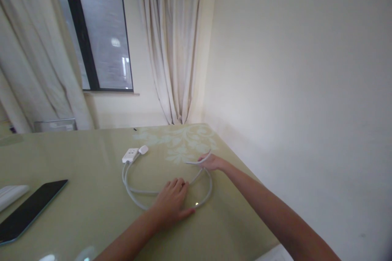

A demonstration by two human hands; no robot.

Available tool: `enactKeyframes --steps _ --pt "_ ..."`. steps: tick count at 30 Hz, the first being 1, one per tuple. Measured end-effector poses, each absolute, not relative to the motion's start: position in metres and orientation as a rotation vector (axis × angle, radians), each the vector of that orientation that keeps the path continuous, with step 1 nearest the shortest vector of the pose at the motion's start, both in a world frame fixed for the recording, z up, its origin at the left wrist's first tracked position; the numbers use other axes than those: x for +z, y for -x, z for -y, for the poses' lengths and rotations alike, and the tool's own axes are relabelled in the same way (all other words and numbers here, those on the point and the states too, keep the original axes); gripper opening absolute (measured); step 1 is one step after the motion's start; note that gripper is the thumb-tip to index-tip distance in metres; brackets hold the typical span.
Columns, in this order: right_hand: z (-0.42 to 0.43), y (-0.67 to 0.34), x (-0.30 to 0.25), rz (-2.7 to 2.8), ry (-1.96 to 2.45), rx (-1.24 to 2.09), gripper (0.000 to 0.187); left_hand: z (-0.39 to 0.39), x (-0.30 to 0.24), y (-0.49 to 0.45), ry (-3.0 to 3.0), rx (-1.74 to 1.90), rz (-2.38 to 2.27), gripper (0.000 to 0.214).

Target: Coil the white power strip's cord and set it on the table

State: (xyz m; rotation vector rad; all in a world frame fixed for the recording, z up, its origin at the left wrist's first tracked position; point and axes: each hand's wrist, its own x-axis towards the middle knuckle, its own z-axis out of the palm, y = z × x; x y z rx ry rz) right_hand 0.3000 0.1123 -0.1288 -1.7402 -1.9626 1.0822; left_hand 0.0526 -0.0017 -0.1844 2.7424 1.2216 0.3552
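Observation:
A white cable (134, 193) lies looped on the green table (85, 159), running from a small white power strip (130, 155) with a white plug (143, 149) beside it. My left hand (172, 204) rests flat on the near part of the loop, fingers stretched out and pressing the cable down. Farther to the right, my right hand (211, 163) is closed on the cable's free end and lifts it slightly off the table.
A dark tablet (29, 210) lies at the left, with a white object (10, 195) beside it at the table's left edge. Cream curtains (174, 49) and a dark-framed window (98, 28) stand behind the table. A plain wall (290, 89) borders the right side.

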Motion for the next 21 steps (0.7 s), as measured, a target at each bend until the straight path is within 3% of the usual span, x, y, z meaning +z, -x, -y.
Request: enactKeyframes --steps 3,8,12,17,21 --pt "-0.089 -0.318 -0.116 2.234 1.538 0.986 0.047 -0.008 -0.187 -0.047 -2.831 0.234 -1.165 0.029" --pt "-0.071 -0.324 -0.103 2.385 1.155 0.564 0.066 -0.031 -0.184 -0.044 -2.878 0.249 -1.183 0.021" --pt "-0.081 -0.297 -0.092 2.221 1.181 0.323 0.056 -0.033 -0.18 -0.045 -2.889 0.264 -1.161 0.024" --pt "-0.112 -0.256 -0.086 2.05 1.674 0.122 0.034 -0.018 -0.183 -0.036 -2.884 0.253 -1.097 0.021" --pt "-0.139 -0.243 -0.096 1.975 1.926 0.105 0.029 -0.007 -0.188 -0.021 -2.846 0.237 -1.121 0.019"
